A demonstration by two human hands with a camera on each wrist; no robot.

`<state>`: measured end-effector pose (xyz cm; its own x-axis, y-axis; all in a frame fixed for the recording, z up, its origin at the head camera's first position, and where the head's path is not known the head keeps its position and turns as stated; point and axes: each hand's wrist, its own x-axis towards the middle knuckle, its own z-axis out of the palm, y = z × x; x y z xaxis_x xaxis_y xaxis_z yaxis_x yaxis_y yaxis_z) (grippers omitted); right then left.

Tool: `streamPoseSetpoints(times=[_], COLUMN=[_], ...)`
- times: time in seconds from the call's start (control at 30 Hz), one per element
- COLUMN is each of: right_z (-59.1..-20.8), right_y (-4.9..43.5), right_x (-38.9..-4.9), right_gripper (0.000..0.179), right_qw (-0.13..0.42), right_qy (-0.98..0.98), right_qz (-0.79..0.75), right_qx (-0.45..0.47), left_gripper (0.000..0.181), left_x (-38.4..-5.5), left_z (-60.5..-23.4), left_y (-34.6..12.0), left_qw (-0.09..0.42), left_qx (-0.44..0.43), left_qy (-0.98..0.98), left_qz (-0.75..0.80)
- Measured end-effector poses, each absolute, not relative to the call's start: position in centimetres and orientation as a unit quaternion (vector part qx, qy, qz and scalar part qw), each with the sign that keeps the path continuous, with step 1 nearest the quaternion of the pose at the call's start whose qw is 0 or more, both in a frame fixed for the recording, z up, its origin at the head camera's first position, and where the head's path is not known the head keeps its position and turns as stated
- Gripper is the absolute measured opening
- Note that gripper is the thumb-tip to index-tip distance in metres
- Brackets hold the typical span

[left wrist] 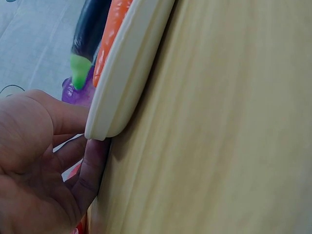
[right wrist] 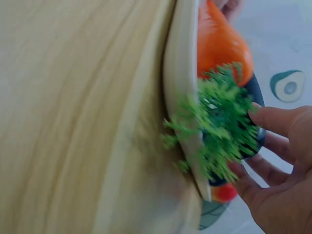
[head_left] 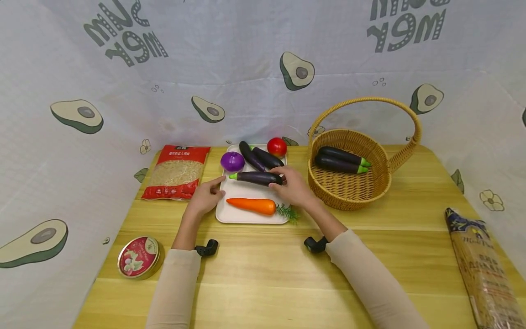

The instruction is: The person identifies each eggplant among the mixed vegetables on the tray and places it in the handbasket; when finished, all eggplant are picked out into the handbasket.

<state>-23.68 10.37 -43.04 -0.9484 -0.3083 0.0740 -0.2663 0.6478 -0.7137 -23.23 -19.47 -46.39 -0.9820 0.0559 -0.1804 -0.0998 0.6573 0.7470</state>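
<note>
My right hand (head_left: 292, 185) grips an eggplant (head_left: 256, 177) by its dark blunt end, its green stem end pointing left, over a white tray (head_left: 230, 219). My left hand (head_left: 204, 196) touches the tray's left edge with thumb and finger spread apart. In the left wrist view, the thumb (left wrist: 73, 117) meets the rim. On the tray lie a carrot (head_left: 252, 205) with leafy greens (right wrist: 219, 117), two more eggplants (head_left: 251, 156), a purple onion (head_left: 232, 161) and a red tomato (head_left: 277, 146). The carrot greens partly hide the held eggplant in the right wrist view.
A wicker basket (head_left: 349, 204) with a tall handle stands right of the tray, holding two eggplants (head_left: 339, 163). Left of the tray lies a red pasta bag (head_left: 176, 172). A round tin (head_left: 139, 257) sits at the near left; a long noodle pack (head_left: 482, 269) lies at the right edge.
</note>
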Motion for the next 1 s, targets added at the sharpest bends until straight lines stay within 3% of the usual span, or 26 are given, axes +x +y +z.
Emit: streamPoseSetpoints(times=[0.27, 0.63, 1.0], right_z=[-41.0, -39.5, -38.8], right_y=[12.9, 17.5, 23.9], right_x=[-22.1, -20.2, -19.0], right_gripper=[0.044, 0.042, 0.048], right_qw=[0.004, -0.077, -0.081], right_qy=[0.904, 0.899, 0.907], right_qz=[-0.392, -0.392, -0.388], right_qx=[-0.173, -0.178, -0.139], left_gripper=[0.055, 0.054, 0.054], left_x=[-23.2, -23.0, -23.0], left_z=[-46.2, -46.3, -46.2], left_y=[-19.4, -19.5, -19.3], left_qw=[0.1, 0.097, 0.098], left_qx=[-0.015, -0.01, -0.016], left_qy=[0.908, 0.91, 0.907], left_qz=[0.407, 0.403, 0.409])
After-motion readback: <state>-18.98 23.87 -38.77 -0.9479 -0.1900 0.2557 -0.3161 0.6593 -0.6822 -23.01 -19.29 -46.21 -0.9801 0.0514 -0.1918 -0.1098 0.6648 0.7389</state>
